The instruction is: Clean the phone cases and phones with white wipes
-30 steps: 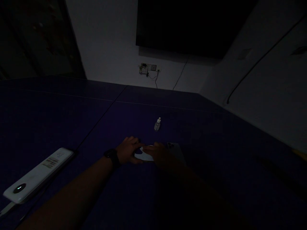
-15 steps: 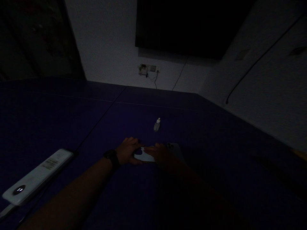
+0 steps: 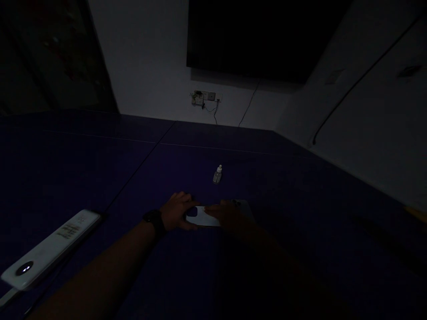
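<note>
A pale phone case [image 3: 207, 219] with a camera cutout at its left end lies on the dark purple surface. My left hand [image 3: 177, 210], with a dark watch on the wrist, grips that left end, thumb and fingers along opposite edges. Across the case's upper face rest the stretched fingers of my right hand [image 3: 226, 214]; whether anything thin lies under the fingertips cannot be made out. Partly covered by that hand, a phone [image 3: 246, 207] with camera lenses lies at the right. A small clear dropper bottle [image 3: 217, 176] with a white cap stands beyond the hands.
At the left lies a long white power strip-like device [image 3: 50, 249] with a lit round display and a cable. Behind the surface, a wall carries sockets [image 3: 211, 96] with wires and a large dark screen [image 3: 260, 40]. The room is very dim.
My right hand's fingers have slid a little to the right along the phone case, baring more of it. My left hand keeps its grip. The view has shifted slightly.
</note>
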Tool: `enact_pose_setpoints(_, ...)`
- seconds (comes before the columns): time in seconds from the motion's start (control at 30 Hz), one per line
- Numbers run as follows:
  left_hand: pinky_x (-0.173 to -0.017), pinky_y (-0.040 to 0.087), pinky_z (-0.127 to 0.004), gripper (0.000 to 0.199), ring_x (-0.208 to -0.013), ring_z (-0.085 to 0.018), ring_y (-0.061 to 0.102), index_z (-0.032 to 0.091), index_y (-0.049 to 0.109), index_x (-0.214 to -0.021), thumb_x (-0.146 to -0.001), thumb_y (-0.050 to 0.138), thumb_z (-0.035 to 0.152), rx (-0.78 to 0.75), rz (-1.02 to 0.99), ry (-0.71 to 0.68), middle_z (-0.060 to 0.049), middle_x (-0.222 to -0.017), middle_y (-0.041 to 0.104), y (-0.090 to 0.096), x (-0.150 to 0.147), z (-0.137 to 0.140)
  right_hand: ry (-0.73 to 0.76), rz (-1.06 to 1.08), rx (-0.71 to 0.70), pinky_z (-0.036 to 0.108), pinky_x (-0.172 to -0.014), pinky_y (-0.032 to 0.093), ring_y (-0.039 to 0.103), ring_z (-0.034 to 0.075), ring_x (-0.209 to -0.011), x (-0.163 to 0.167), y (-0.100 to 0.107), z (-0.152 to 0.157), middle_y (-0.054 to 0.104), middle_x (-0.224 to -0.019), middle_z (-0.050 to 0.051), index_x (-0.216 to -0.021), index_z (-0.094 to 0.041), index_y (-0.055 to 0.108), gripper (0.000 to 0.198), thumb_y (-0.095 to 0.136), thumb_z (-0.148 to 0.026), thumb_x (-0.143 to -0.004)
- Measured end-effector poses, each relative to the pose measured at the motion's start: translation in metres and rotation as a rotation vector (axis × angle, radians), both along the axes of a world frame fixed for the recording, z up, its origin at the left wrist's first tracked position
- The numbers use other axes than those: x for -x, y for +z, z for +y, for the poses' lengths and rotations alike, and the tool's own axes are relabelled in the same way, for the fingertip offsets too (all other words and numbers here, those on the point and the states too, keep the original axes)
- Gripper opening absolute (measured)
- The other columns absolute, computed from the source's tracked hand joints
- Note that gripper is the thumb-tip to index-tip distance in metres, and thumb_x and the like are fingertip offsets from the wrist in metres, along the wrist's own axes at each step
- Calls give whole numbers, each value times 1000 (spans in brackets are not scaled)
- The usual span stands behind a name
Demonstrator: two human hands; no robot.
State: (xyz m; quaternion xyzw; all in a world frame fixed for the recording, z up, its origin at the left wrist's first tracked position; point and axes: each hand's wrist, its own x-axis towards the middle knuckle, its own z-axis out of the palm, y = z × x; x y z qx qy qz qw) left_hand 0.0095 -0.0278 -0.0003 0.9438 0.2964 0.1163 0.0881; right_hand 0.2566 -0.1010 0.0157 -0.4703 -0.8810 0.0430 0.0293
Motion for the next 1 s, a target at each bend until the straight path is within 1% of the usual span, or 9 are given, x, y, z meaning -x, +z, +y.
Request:
enact_pose_setpoints(0.1, -82, 38, -37, 82, -99, -27, 51, 29, 57, -135, -66, 83, 64, -11, -11, -7, -5, -107, 60, 1, 0, 0, -16, -24, -4, 38, -99, 45, 64, 24, -111, 1, -1, -1, 62, -141, 4, -136, -28, 62, 55, 44, -4, -90)
enact_pose_setpoints(0.3, -81, 37, -36, 81, -97, -27, 52, 29, 59, -134, -64, 85, 63, -10, -9, 4, -4, -106, 61, 2, 0, -2, 234, 80, 127, 41, -109, 39, 63, 20, -120, -10, 2, -5, 67, -135, 6, -128, -26, 68, 48, 44, -6, -91)
enact_pose_setpoints(0.37, -81, 37, -37, 82, -97, -27, 52, 30, 58, -135, -64, 85, 62, -11, -5, 6, -4, -106, 61, 1, 0, -1, 183, 57, 109, 41, -106, 41, 63, 21, -119, -11, 4, -4, 65, -137, 6, -131, -25, 66, 49, 45, -7, -91)
enact_pose_setpoints(0.5, -80, 37, -36, 86, -97, -27, 51, 30, 57, -137, -63, 85, 63, -9, -7, -1, -5, -107, 60, 0, 0, 0, -26, -64, 27, 38, -93, 48, 65, 24, -107, -9, 6, 0, 62, -141, 7, -138, -28, 61, 56, 47, -5, -89)
enact_pose_setpoints(0.6, -80, 37, -36, 85, -98, -27, 51, 30, 57, -137, -63, 85, 64, 1, -12, -6, -4, -106, 59, 0, 1, 0, 14, -66, 59, 38, -98, 46, 64, 23, -110, -12, 9, -3, 64, -139, 7, -139, -27, 61, 55, 48, -5, -91)
enact_pose_setpoints(0.73, -81, 37, -36, 86, -98, -27, 51, 29, 58, -137, -63, 86, 62, 3, -1, 7, -5, -107, 59, 2, 0, -1, 89, -8, 134, 40, -105, 41, 64, 22, -113, -17, 15, -11, 69, -131, 7, -130, -28, 68, 48, 48, -7, -92)
enact_pose_setpoints(0.83, -80, 37, -36, 85, -97, -27, 51, 30, 59, -135, -62, 86, 62, 10, 2, 9, -4, -105, 59, 3, -1, -1, 42, 12, 113, 39, -103, 42, 64, 22, -112, -16, 19, -12, 70, -129, 6, -129, -30, 68, 49, 48, -6, -91)
enact_pose_setpoints(0.93, -80, 37, -36, 85, -96, -27, 51, 30, 58, -137, -63, 86, 63, 9, 6, 6, -4, -105, 60, 1, 0, 0, -40, -31, 70, 40, -98, 45, 64, 24, -111, -13, 20, -9, 67, -134, 7, -133, -30, 65, 54, 48, -4, -89)
enact_pose_setpoints(1.0, -79, 37, -36, 85, -97, -27, 51, 31, 57, -137, -63, 85, 64, 1, 2, 7, -5, -105, 60, 0, 0, 1, -52, -62, 37, 38, -94, 46, 65, 24, -106, -14, 19, -9, 67, -133, 8, -134, -30, 64, 54, 50, -5, -89)
